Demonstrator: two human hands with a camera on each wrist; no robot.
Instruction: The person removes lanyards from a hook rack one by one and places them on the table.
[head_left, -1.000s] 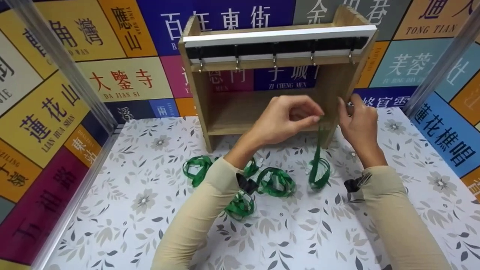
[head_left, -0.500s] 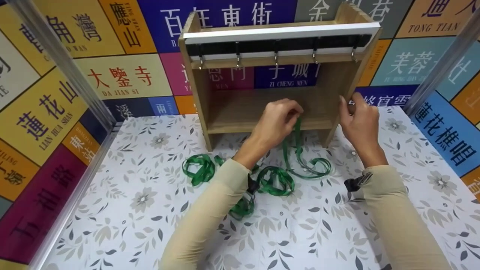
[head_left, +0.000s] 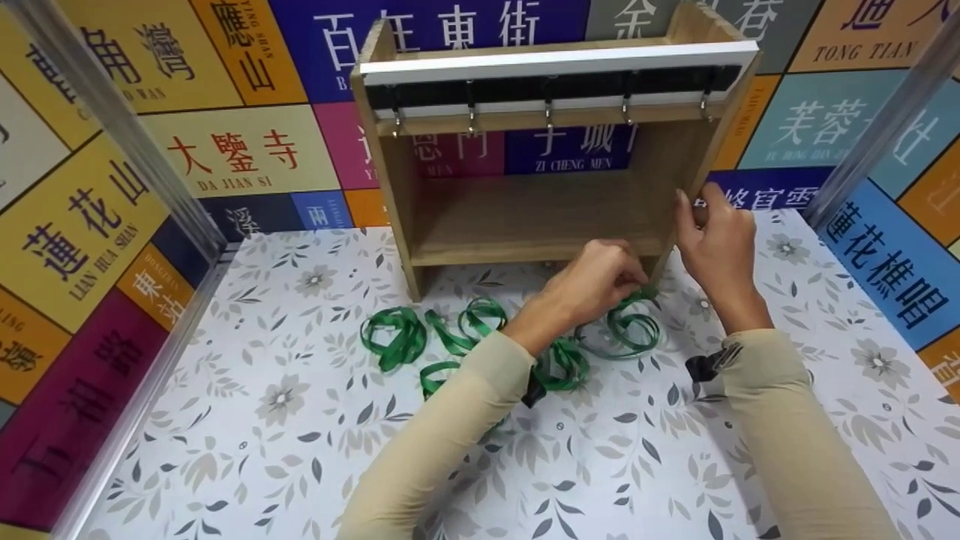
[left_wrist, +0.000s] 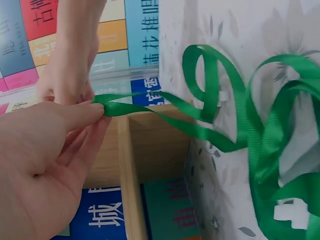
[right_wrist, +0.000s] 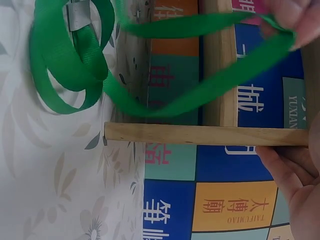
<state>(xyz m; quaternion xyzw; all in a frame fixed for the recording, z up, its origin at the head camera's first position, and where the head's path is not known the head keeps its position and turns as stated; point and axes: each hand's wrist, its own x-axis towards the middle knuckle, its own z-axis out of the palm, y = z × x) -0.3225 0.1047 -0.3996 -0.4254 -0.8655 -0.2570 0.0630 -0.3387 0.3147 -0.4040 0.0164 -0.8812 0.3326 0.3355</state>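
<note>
Below, a white tablecloth [head_left: 247, 450] printed with grey leaves and flowers covered the table, and walls of coloured tiles bearing Chinese street names [head_left: 225, 150] enclosed it on all sides. The left hand [head_left: 596, 281] pinched a green ribbon [head_left: 626, 326] between thumb and fingertips, just above the cloth before the wooden rack [head_left: 540, 217]. The right hand [head_left: 716, 244] curled around the rack's right side panel. More green ribbon loops [head_left: 420, 341] lay near the left forearm

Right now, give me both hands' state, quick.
Left hand: pinching a green ribbon.
Right hand: gripping the right side panel of the wooden rack.
</note>
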